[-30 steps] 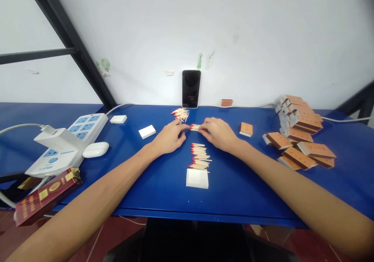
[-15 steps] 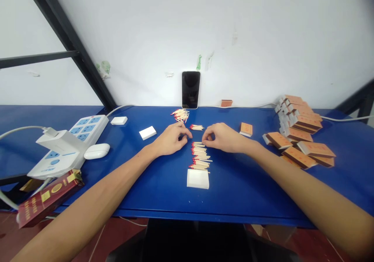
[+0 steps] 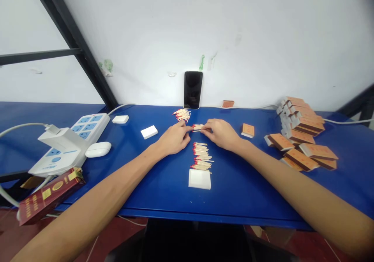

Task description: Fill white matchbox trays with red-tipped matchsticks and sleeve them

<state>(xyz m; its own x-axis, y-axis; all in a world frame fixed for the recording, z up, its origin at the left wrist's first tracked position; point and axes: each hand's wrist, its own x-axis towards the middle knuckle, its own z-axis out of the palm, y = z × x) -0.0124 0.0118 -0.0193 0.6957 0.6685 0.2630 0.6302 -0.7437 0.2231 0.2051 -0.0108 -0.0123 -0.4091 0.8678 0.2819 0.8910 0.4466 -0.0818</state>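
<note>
A small bundle of matches [image 3: 198,126] lies on the blue table between my hands, red heads to the left. My left hand [image 3: 174,138] rests with its index finger stretched to the heads and its thumb apart. At the plain ends, my right hand [image 3: 220,134] pinches some matches between thumb and fingertips; how many is hidden. Nearer me, a column of loose matches [image 3: 201,154] reaches down to a white matchbox tray [image 3: 200,179]. A messy pile of matches [image 3: 182,115] lies just beyond my left hand.
A phone [image 3: 193,89] leans against the wall. Orange matchboxes [image 3: 304,125] are heaped on the right, with a single matchbox [image 3: 247,130] closer in. To the left are a white tray [image 3: 149,132], a power strip [image 3: 84,131], a white earbud case [image 3: 98,149] and a red box [image 3: 52,195].
Both hands have moved slightly away from me to the small match bundle. My left index finger now meets the heads, and my right fingertips have closed at the other ends.
</note>
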